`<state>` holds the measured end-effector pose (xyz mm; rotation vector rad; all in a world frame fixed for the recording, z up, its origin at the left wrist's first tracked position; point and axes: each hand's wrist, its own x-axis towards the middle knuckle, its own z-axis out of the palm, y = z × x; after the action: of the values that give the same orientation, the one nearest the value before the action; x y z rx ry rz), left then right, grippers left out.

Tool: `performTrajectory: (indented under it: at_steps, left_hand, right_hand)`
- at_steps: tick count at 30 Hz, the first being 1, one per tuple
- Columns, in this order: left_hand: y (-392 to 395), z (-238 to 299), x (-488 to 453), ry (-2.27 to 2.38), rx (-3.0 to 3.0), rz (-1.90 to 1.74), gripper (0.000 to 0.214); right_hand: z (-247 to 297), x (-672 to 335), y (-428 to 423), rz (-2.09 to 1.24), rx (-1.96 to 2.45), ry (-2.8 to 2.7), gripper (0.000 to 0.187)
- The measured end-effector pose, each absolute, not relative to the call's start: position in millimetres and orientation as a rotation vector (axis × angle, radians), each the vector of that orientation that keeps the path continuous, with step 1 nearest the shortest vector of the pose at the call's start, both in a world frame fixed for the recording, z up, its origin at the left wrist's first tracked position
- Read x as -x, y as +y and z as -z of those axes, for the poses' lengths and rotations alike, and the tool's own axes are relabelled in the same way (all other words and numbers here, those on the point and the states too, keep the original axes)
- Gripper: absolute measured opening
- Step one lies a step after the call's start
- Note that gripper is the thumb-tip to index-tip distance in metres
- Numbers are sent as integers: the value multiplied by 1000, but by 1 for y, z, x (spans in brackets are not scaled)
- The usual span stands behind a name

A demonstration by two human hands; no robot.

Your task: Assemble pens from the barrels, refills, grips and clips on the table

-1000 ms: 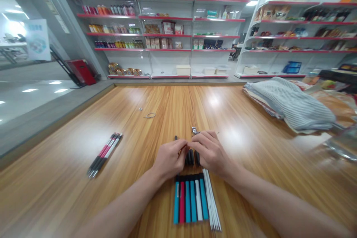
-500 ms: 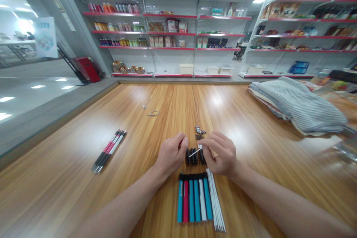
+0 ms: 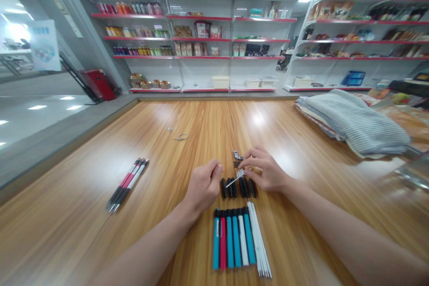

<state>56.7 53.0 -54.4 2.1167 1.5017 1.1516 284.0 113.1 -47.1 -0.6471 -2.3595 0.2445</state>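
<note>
Pinching the upper end of a white refill (image 3: 234,180), the right hand (image 3: 268,173) sits just above a row of black pen parts (image 3: 238,187); right grip pressed together on that refill, which slants down-left across the black parts; small metal springs (image 3: 237,156) lie just beyond the fingertips. Left hand (image 3: 203,185) curled beside the row's left end; left grip pressed together, thumb against forefinger, contents not visible. Nearer the person, a row of pen barrels (image 3: 231,241) lies side by side, teal, red and white, with a bundle of white refills (image 3: 258,241) touching its right edge. Assembled pens (image 3: 127,184) lie well apart to the left on the tabletop (image 3: 83,214); folded grey cloth (image 3: 355,123) far right.
</note>
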Motion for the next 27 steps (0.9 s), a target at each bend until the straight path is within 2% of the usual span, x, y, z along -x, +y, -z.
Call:
performTrajectory:
  at_steps: [6, 17, 27]
  left_hand:
    - [52, 59, -59, 1847, -2345, -883, 25]
    - [52, 56, -59, 1629, -2309, -897, 30]
    - [52, 54, -59, 1613, -2306, -877, 29]
  right_hand:
    - [44, -270, 101, -198, 603, -2448, 10]
    - [47, -266, 99, -144, 657, -2454, 10]
    - [47, -262, 96, -104, 664, -2456, 7]
